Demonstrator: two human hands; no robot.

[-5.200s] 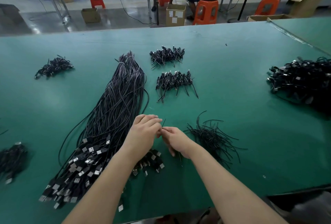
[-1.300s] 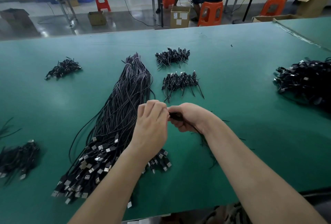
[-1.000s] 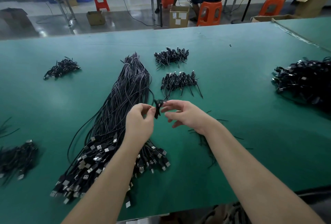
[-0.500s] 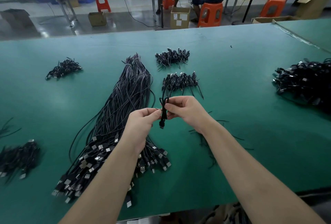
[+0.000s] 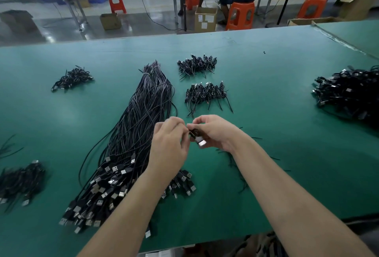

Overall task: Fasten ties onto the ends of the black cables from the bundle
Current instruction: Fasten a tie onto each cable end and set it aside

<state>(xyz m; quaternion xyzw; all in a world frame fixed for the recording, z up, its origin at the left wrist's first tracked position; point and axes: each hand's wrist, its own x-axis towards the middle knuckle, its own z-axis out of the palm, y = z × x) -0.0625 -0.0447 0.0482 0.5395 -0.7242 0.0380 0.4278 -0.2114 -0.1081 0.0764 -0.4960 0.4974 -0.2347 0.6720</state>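
One long bundle of black cables [image 5: 143, 133]; left hand [image 5: 170, 143] and right hand [image 5: 215, 131], fingers curled, pinch one folded black cable with silver plug [image 5: 200, 141].

Coiled black cable [image 5: 196, 136] w/ silver plug, held above table beside long bundle [image 5: 141, 125].

left hand [image 5: 168, 143], right hand [image 5: 215, 131], fingers curled, touching

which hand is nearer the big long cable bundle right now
Left. The left hand hangs over the right edge of the long cable bundle; the right hand is further to the right, over bare green table.
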